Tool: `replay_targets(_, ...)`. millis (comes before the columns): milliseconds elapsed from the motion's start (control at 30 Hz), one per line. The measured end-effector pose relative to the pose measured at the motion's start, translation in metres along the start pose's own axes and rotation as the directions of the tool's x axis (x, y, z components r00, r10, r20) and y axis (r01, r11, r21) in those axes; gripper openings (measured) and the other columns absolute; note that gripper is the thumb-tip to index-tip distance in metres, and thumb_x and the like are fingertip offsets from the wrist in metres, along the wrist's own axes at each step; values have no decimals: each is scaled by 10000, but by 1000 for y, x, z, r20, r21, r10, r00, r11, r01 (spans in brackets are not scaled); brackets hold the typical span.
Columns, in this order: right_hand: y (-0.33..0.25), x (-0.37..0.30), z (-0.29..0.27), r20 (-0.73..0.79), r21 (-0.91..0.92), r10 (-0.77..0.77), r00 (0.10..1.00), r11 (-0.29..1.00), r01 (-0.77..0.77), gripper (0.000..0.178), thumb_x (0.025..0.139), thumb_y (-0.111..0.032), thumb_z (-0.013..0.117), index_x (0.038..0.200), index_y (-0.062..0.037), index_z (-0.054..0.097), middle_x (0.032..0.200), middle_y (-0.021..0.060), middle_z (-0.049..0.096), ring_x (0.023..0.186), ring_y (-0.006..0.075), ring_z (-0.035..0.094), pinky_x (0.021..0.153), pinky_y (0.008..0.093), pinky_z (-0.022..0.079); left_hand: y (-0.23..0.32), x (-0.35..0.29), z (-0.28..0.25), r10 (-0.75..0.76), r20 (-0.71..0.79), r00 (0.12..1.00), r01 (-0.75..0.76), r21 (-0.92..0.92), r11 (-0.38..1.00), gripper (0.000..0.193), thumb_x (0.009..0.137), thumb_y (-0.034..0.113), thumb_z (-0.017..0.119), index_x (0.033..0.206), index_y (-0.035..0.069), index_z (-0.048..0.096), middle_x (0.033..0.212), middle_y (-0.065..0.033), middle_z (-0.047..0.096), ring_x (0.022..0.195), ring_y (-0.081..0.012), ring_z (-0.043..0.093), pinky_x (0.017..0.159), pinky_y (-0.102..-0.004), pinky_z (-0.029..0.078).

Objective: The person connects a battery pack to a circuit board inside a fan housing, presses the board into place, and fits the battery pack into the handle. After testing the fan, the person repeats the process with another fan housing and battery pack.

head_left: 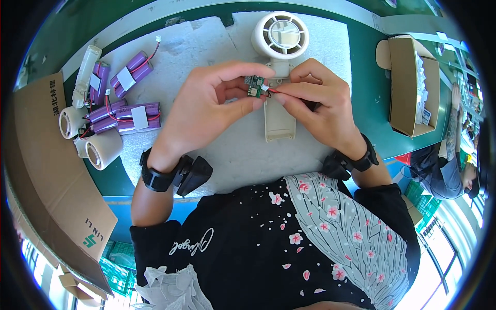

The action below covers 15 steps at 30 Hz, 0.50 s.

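Note:
Between the fingers and thumb of my left hand (199,106) is a small green circuit board (255,90), held by its edges. My right hand (323,101) pinches a white plug (265,88) with red and black wires at the board's right edge. Whether the plug is fully seated cannot be made out. Below both hands lies a cream handheld fan (279,121), its handle shell toward me and its round grilled head (282,35) at the far end. Part of the fan's middle is hidden behind my fingers.
Purple battery packs (137,72) with wires and white pads lie on the left of the white foam sheet (191,46), beside cream fan parts (103,150). A large cardboard box (57,155) stands left, a smaller open carton (403,88) right. Another person (444,173) sits far right.

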State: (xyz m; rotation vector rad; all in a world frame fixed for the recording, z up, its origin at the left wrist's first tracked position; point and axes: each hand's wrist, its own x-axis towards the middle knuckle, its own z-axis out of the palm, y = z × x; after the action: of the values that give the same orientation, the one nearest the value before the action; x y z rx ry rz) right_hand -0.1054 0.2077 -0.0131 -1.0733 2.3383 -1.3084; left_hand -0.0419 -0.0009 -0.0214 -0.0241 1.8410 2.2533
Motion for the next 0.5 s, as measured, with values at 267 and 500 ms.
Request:
replay_targets(267, -1, 0, 0, 37, -1, -4, 999, 1000, 4, 152, 786, 16, 728, 937, -8, 730, 885, 55, 537, 676, 128, 546, 569, 248, 429, 1, 1, -6, -40, 48, 998, 39, 23, 999, 390, 829, -126, 638, 1198, -13, 583, 1094, -86, 643, 959, -121, 630, 830, -244, 531)
replay_targets(500, -1, 0, 2, 16, 9, -11, 1000, 1000, 11, 151, 787, 21, 722, 935, -8, 729, 891, 58, 542, 684, 131, 558, 572, 246, 432, -1, 1, -5, 2, 0, 1000, -2, 26, 1000, 366, 815, -133, 650, 1155, -12, 591, 1088, -102, 650, 991, -154, 644, 857, -271, 553)
